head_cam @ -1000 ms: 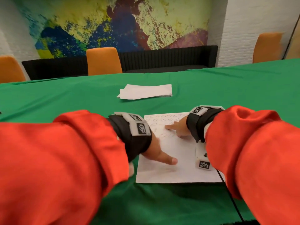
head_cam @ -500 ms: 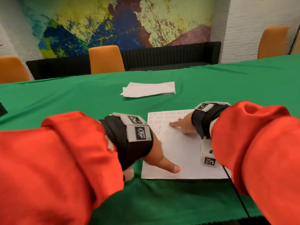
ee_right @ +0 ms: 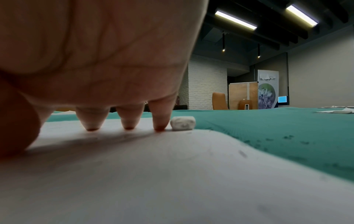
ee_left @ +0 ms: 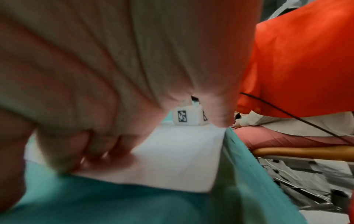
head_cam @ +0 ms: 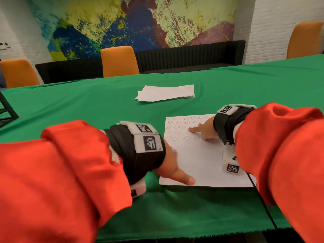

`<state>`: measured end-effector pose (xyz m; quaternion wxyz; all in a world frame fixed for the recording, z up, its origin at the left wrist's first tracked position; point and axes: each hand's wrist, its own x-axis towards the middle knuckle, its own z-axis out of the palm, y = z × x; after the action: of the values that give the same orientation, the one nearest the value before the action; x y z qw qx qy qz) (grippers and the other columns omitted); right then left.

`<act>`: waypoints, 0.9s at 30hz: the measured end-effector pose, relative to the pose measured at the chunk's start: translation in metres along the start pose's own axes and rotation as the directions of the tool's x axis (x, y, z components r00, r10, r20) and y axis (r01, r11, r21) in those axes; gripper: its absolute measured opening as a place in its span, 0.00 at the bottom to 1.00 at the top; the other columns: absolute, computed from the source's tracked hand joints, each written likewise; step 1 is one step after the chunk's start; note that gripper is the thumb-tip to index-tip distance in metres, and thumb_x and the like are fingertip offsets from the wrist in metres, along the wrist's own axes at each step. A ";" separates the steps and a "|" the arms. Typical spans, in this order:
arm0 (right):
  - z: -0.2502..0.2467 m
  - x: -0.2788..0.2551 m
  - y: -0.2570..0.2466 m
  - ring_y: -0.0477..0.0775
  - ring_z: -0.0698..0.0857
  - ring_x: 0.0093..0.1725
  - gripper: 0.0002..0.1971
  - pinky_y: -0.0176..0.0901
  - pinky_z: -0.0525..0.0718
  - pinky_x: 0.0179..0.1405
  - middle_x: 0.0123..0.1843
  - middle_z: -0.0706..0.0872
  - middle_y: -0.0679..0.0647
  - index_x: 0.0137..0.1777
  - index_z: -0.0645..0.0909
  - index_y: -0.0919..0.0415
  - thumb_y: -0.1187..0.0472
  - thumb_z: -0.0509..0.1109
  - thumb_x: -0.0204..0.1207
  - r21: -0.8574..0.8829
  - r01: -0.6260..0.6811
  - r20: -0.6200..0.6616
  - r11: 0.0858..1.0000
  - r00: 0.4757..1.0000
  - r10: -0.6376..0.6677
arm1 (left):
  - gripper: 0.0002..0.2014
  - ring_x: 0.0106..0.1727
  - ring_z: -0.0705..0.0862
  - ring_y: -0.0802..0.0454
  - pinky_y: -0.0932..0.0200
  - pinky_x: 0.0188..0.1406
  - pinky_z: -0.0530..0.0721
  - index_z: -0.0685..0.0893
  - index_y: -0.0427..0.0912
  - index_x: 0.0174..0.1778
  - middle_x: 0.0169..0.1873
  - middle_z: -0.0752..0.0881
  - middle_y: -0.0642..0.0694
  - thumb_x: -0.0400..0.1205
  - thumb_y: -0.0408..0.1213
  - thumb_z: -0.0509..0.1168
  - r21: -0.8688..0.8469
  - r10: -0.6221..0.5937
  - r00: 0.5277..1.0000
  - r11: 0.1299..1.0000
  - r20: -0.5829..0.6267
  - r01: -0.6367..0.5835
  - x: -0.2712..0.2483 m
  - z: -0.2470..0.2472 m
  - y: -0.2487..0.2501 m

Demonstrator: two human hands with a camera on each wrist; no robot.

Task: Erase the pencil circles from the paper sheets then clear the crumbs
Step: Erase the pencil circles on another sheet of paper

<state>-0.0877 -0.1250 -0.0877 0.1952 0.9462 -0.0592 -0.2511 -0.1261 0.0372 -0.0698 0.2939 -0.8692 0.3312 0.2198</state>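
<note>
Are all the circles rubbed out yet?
Not yet. Nothing looks finished: rows of pencil circles still cover the top of the paper sheet. Both hands, left hand and right hand, rest on it, while the eraser lies unheld beside the right fingertips. Erasing and crumb-clearing remain.

Meeting room of an office: long table [head_cam: 245, 81] under green cloth, orange chairs [head_cam: 120, 61], black bench [head_cam: 189, 53], abstract mural [head_cam: 133, 21], white brick walls [head_cam: 273, 23].
</note>
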 end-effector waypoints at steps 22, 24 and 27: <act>0.002 0.002 0.001 0.63 0.62 0.79 0.30 0.48 0.64 0.73 0.83 0.52 0.63 0.83 0.41 0.51 0.63 0.49 0.85 0.013 0.006 -0.012 1.000 1.000 -0.006 | 0.44 0.74 0.71 0.44 0.52 0.71 0.64 0.66 0.38 0.80 0.75 0.72 0.40 0.80 0.70 0.41 0.023 -0.083 0.991 0.996 -0.103 0.086 -0.003 -0.035 -0.011; 0.001 0.000 0.001 0.62 0.61 0.80 0.29 0.47 0.62 0.74 0.84 0.52 0.63 0.84 0.41 0.51 0.62 0.48 0.86 0.026 0.010 -0.010 1.000 1.000 -0.010 | 0.45 0.79 0.65 0.43 0.49 0.75 0.60 0.57 0.40 0.83 0.81 0.61 0.42 0.79 0.71 0.42 -0.013 -0.063 0.983 0.998 -0.170 0.062 0.006 -0.037 -0.008; 0.000 -0.003 0.001 0.62 0.60 0.80 0.30 0.47 0.62 0.73 0.84 0.52 0.62 0.83 0.41 0.51 0.62 0.50 0.86 0.031 0.010 -0.008 0.999 1.000 -0.009 | 0.44 0.81 0.59 0.43 0.49 0.77 0.56 0.49 0.41 0.84 0.84 0.49 0.44 0.80 0.70 0.46 -0.039 0.048 0.984 0.998 -0.171 -0.055 0.019 -0.030 0.003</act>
<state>-0.0904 -0.1253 -0.0864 0.1797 0.9503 -0.0578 -0.2475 -0.1098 0.0077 -0.0600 0.2396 -0.8822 0.3726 0.1596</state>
